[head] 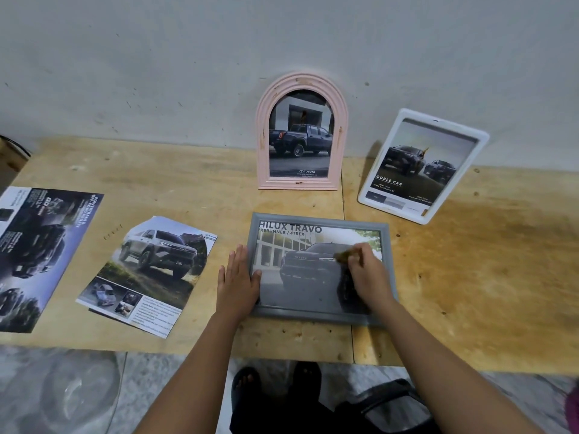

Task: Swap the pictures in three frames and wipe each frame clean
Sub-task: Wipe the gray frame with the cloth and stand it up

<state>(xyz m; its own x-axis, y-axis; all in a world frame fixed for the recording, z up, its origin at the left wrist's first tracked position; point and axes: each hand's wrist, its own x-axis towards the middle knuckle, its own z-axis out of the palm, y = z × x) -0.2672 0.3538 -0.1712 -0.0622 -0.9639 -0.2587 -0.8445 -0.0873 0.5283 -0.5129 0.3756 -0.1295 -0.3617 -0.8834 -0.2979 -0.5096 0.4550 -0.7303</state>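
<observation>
Plywood bench (470, 277) shows wide bare wood right of the grey frame (300, 296), flat at lower centre near the front edge. Left hand (238, 278) lies spread across its left rail; right hand (368, 277) pinches a dark cloth (343, 255) on the glass.

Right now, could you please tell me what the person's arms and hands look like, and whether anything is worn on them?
Both forearms are bare as far as the picture shows, with no sleeves. The left hand and right hand wear no gloves, and I see no watch, bracelet or ring, though fine detail is blurred.
</observation>
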